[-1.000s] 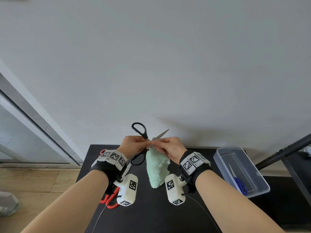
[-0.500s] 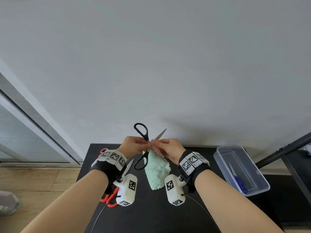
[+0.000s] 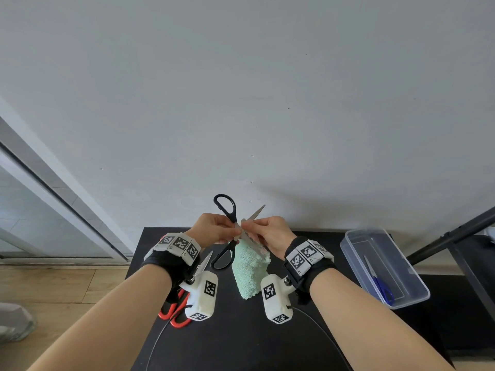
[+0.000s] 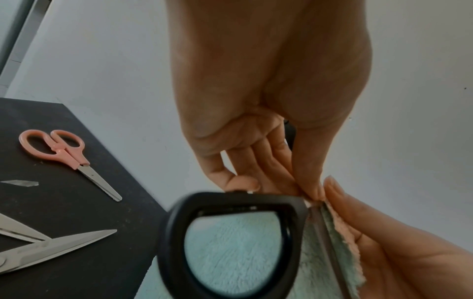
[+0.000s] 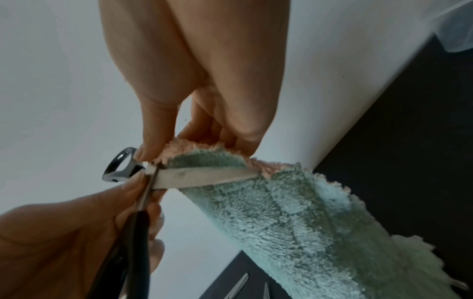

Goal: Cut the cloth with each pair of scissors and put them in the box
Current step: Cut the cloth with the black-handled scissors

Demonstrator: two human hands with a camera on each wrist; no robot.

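Partly hidden, black scissors (image 3: 227, 234) sit in left hand (image 3: 214, 231); right hand (image 3: 270, 234) pinches cloth (image 3: 249, 271).

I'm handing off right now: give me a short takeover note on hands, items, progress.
Left hand grips the black scissors, blades open across the cloth edge.
Right hand pinches the green cloth top, held above the table.
Done: blue scissors lie in the box.
Left: finish this cut, box the black pair; then red scissors and pink scissors, both on the table.
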